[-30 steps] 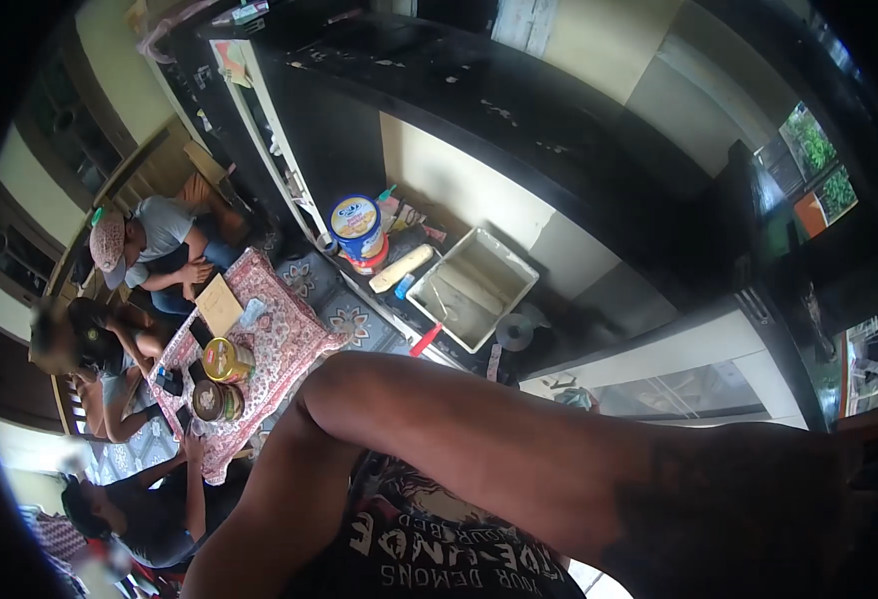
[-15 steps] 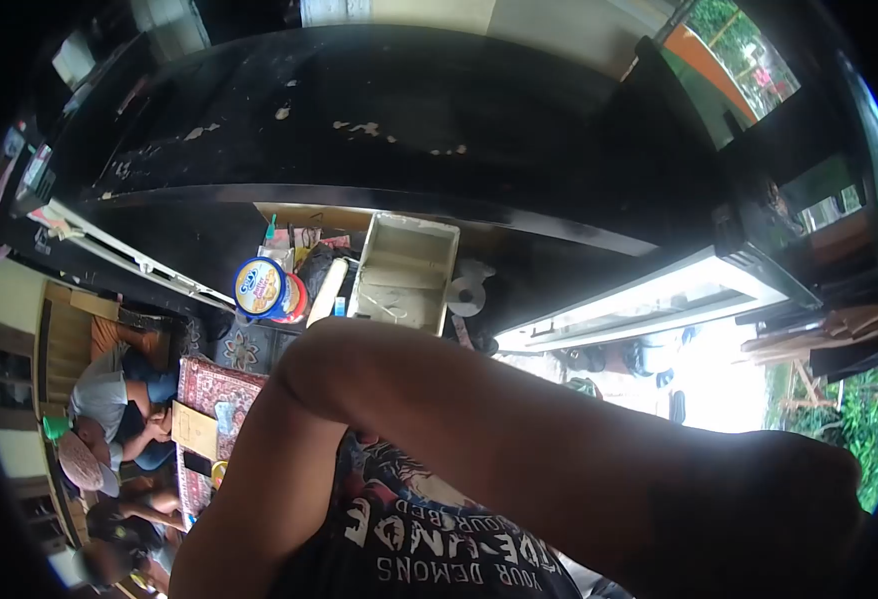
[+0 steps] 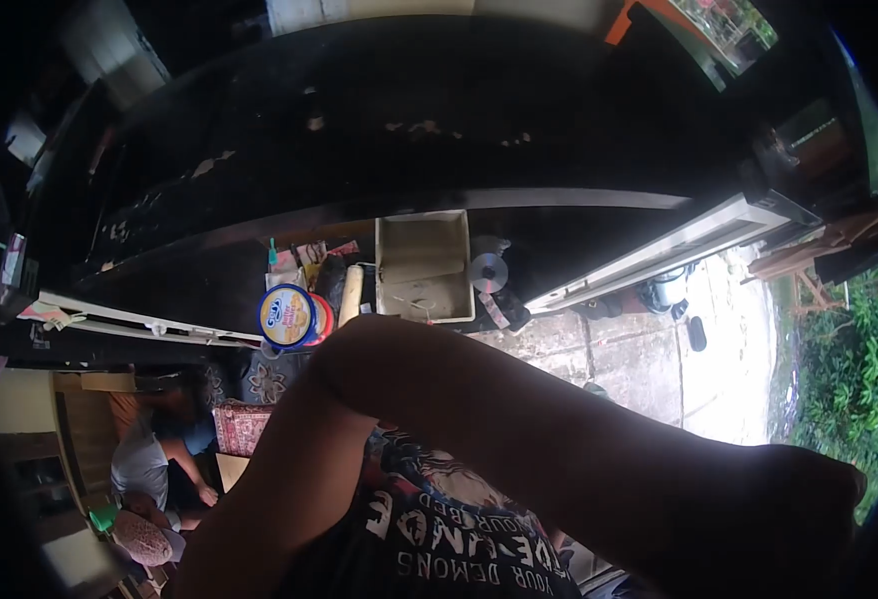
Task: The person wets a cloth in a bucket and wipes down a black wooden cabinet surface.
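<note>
A bent bare arm (image 3: 389, 364) crosses the front of my view, its elbow pointing forward. One part runs down to the lower left, the other to the right edge, where it ends in deep shadow. No fingers show, and I cannot make out either hand. Just beyond the elbow are a round tub with a blue-rimmed lid (image 3: 287, 315), a pale rolled or stick-like item (image 3: 352, 292) and a shallow off-white box (image 3: 424, 250). A shiny disc (image 3: 489, 273) lies beside the box. My dark printed shirt (image 3: 459, 544) is below the arm.
A big black surface with chipped paint (image 3: 359, 110) spans the top. Long white frames (image 3: 649, 255) stand at both sides. At the left, a person in a grey shirt (image 3: 141, 464) sits near a red patterned rug (image 3: 239, 427). Outside right are pale paving (image 3: 639, 359) and greenery (image 3: 844, 369).
My view has shifted, so the tub, box and disc appear farther right and more paving shows. The arm stays bent in much the same pose. The seated person shows lower in view.
</note>
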`<state>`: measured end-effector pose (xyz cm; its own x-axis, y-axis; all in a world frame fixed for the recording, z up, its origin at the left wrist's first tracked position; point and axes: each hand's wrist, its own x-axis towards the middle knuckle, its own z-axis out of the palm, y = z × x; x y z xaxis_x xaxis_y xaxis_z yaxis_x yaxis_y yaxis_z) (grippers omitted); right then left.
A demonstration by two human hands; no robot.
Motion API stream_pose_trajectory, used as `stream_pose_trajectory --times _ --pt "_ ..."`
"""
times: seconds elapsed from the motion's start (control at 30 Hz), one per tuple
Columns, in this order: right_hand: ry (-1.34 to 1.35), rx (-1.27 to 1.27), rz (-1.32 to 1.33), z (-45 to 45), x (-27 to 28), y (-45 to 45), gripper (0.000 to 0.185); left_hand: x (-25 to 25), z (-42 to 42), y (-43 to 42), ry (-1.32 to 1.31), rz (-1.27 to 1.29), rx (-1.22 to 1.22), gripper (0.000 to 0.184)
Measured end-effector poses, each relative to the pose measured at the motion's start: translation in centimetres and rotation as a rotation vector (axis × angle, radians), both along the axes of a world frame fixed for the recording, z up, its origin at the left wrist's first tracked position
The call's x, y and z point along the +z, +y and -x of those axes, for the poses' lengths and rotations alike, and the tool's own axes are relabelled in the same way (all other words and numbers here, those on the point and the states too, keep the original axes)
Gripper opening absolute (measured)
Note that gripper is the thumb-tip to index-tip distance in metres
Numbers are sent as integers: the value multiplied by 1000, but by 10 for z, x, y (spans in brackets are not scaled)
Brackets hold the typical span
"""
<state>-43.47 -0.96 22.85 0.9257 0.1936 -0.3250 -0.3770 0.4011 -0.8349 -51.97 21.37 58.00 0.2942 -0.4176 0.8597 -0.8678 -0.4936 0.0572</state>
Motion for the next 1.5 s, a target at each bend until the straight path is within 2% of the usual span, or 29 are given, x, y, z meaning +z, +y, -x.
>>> stream_pose_trajectory --times 0.13,0.27,0.33,0.4,0.47,0.5,0.57,0.6,0.67,0.73,0.8,0.83,0.9,0.93,1.0,1.07,1.13,1.2,1.3,1.33,1.4,1.47,1.5 --pt "-62 38 46 -16 33 9 34 16 5 -6 -54 -119 28 39" --pt "-441 179 94 -19 91 38 51 -63 -12 35 -54 -15 439 41" --pt "-294 273 185 -33 125 60 48 -81 6 58 38 -30 609 48" --pt "-522 364 524 -46 150 77 34 -89 28 74 128 25 729 45" --pt "-716 485 877 -58 183 90 37 -89 49 87 112 -5 896 44" --pt "-720 477 876 -58 203 100 37 -88 58 93 81 -16 964 38" --pt "-946 280 516 -54 241 126 35 -87 76 107 51 -11 1054 36" --pt "-887 274 435 -57 254 134 33 -88 83 112 37 -8 1146 34" --pt "-1110 159 515 -52 301 155 30 -90 94 121 11 -5 1243 34" --pt "-1226 154 593 -66 321 182 30 -88 102 126 -10 4 1340 34" --pt "-1154 228 767 -75 333 211 34 -84 107 132 18 22 1484 33" --pt "-1160 225 762 -75 328 221 34 -85 110 136 10 21 1486 33" --pt "-1748 -105 906 -82 307 246 40 -88 116 145 88 43 1532 34" --pt "-1753 -113 905 -86 295 255 40 -89 118 150 78 45 1530 34" --pt "-1671 238 1060 -85 280 265 45 -92 124 160 128 75 1405 35" --pt "-1650 201 1112 -73 280 278 50 -88 128 166 134 73 1370 33" --pt "-1617 443 891 -43 293 295 47 -86 130 173 141 76 1315 31" --pt "-1792 514 851 0 288 313 42 -81 133 178 164 83 1277 30" --pt "-1842 611 836 34 299 315 41 -78 148 191 250 79 1154 30" --pt "-1838 607 842 28 301 319 41 -73 156 199 251 78 1148 30" --pt "-1710 435 1119 -17 303 314 39 -59 175 213 184 102 1124 30" --pt "-1879 349 1166 -86 276 307 36 -45 202 233 181 94 1116 30" --pt "-1879 346 1170 -80 278 310 36 -41 215 245 181 89 1168 30"
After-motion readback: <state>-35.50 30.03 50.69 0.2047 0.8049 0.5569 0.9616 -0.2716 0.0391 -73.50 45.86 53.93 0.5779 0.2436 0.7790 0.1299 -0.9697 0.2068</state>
